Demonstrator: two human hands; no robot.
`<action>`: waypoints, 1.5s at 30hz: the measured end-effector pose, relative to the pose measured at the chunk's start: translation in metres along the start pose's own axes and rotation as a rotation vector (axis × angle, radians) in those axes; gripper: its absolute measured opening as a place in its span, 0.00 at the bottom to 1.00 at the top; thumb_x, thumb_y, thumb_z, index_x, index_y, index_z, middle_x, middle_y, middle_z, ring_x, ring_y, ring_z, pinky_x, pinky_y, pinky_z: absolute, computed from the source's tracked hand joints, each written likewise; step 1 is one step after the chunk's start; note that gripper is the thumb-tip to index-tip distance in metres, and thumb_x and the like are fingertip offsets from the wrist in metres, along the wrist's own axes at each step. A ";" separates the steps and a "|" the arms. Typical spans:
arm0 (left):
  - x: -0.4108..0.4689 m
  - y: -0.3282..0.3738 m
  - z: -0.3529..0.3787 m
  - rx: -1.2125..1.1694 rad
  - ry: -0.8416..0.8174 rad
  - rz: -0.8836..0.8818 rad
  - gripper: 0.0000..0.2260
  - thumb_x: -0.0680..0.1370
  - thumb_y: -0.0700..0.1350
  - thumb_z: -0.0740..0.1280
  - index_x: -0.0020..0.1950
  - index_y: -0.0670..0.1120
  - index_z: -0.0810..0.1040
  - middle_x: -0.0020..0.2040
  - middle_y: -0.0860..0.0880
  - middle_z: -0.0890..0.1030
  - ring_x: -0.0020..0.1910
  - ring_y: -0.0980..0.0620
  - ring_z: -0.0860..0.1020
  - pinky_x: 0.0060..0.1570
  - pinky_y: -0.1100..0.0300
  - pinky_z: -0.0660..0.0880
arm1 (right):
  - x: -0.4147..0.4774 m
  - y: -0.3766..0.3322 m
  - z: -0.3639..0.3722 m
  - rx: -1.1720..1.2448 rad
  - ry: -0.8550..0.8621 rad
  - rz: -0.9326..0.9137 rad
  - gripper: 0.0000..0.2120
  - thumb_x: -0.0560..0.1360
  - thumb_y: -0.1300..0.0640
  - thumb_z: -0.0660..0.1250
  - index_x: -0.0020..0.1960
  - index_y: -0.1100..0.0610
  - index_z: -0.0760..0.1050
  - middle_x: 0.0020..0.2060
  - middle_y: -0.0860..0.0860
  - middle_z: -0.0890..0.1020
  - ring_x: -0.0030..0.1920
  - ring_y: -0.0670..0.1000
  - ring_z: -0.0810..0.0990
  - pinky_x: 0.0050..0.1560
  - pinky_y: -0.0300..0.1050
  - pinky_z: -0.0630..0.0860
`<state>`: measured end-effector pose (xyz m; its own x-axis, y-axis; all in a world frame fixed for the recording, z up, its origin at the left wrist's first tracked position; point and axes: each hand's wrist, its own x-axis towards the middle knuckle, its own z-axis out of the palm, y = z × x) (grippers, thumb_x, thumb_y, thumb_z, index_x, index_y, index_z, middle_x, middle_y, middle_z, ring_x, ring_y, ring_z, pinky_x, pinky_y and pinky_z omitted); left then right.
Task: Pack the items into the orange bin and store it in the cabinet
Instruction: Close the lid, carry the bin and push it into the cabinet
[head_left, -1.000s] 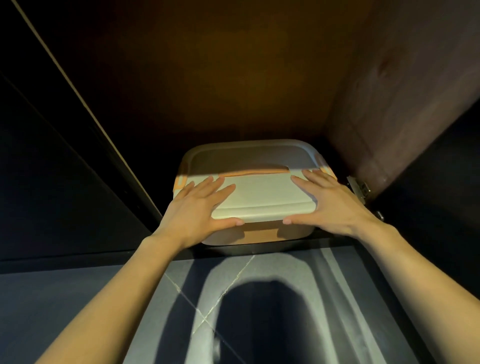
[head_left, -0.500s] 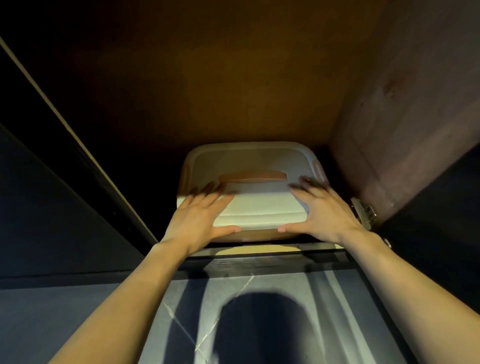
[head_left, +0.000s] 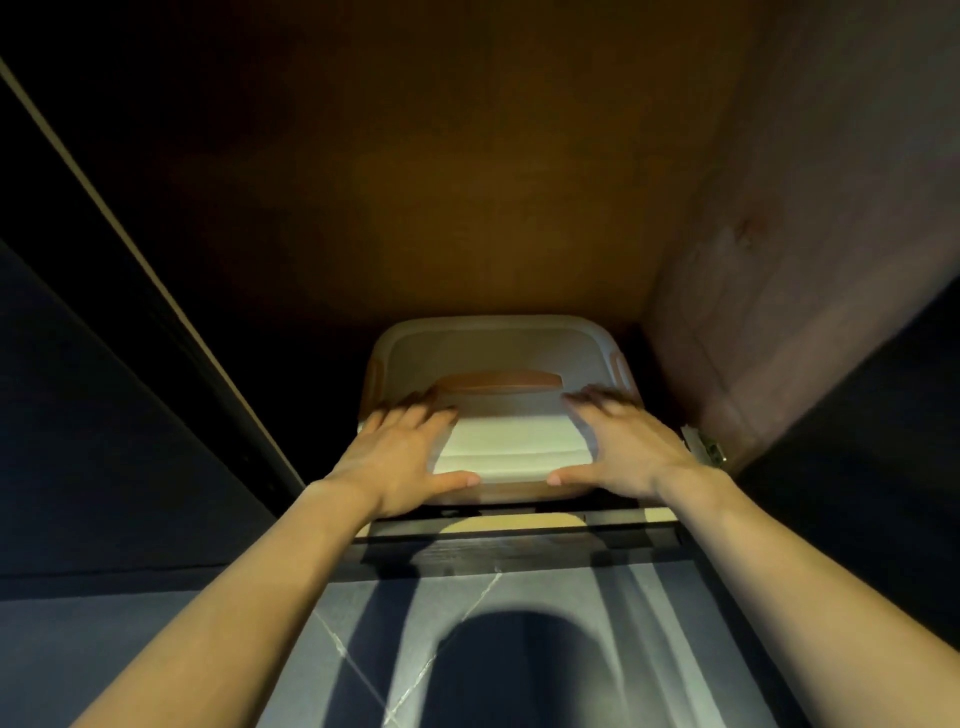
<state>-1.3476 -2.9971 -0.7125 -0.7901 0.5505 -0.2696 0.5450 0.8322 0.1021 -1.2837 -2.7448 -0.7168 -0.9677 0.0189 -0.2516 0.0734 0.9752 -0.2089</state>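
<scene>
The orange bin (head_left: 511, 491) sits on the floor of the open cabinet (head_left: 467, 208), closed by a cream lid (head_left: 498, 353) with an orange handle (head_left: 498, 379). Only a thin strip of its orange wall shows under the lid's front edge. My left hand (head_left: 397, 457) lies flat on the lid's front left corner, fingers spread, thumb along the front rim. My right hand (head_left: 623, 447) rests the same way on the front right corner. Both palms press on the lid; neither hand grips anything. The packed items are hidden inside.
The cabinet's brown back panel rises behind the bin, its right side wall (head_left: 779, 312) close to the bin. A metal hinge (head_left: 704, 449) sits at the right front edge. A dark door (head_left: 78, 389) stands open on the left. Grey tiled floor (head_left: 363, 649) lies below.
The bin has slid deeper into the cabinet, away from me, with both hands flat on its lid. A strip of the cabinet's light floor edge now shows in front of it.
</scene>
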 end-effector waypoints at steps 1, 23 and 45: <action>-0.003 0.002 -0.010 0.008 -0.004 -0.013 0.37 0.71 0.71 0.53 0.75 0.54 0.50 0.74 0.47 0.59 0.72 0.45 0.58 0.70 0.49 0.54 | -0.001 -0.005 -0.008 -0.008 -0.010 0.019 0.50 0.62 0.25 0.61 0.75 0.46 0.46 0.76 0.52 0.51 0.75 0.54 0.50 0.73 0.51 0.52; -0.303 0.109 -0.459 -0.085 -0.129 0.092 0.31 0.77 0.62 0.54 0.76 0.52 0.50 0.77 0.45 0.48 0.75 0.46 0.49 0.72 0.52 0.46 | -0.303 -0.163 -0.461 0.107 -0.184 0.225 0.42 0.68 0.27 0.56 0.75 0.47 0.53 0.73 0.55 0.62 0.73 0.57 0.57 0.71 0.59 0.54; -0.344 0.161 -0.511 -0.021 0.003 -0.018 0.32 0.77 0.60 0.57 0.75 0.50 0.49 0.77 0.43 0.49 0.75 0.43 0.50 0.72 0.52 0.50 | -0.420 -0.089 -0.451 0.374 -0.282 0.409 0.42 0.65 0.34 0.67 0.73 0.42 0.52 0.70 0.61 0.64 0.68 0.62 0.67 0.63 0.53 0.66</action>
<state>-1.1317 -3.0187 -0.1136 -0.8006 0.5357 -0.2685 0.5248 0.8431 0.1174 -0.9930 -2.7395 -0.1660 -0.7464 0.2658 -0.6101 0.5536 0.7569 -0.3474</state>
